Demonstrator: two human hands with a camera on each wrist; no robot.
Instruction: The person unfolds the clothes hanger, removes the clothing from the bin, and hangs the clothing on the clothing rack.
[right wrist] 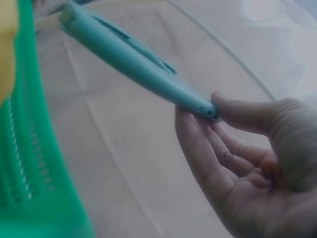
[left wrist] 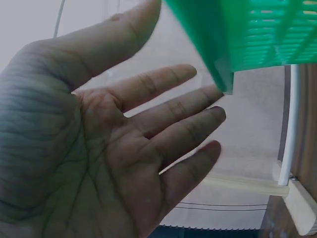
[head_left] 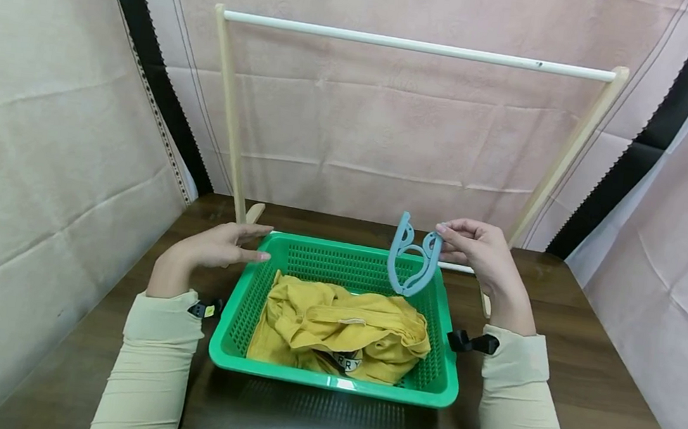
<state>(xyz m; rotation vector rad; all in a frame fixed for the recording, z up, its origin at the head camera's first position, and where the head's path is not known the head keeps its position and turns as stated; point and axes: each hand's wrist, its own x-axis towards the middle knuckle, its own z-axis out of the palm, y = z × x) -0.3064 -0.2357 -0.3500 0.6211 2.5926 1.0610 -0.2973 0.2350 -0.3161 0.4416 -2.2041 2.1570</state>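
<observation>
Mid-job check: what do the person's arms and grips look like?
The left grip and right grip are bare and ungloved. The left sleeve and right sleeve are pale cream with broad cuffs. The left wrist attachment is black with a small yellow marking; the right wrist attachment shows only black.

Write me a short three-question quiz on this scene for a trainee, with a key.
1. True or false: the yellow cloth lies inside the green basket.
2. Multiple choice: what does the right hand pinch?
A) the yellow cloth
B) the light-blue plastic piece
C) the white rail
3. Short answer: is the left hand holding anything?

Key: 1. True. 2. B. 3. No; its fingers are spread beside the basket, and the palm is bare in the left wrist view.
</observation>
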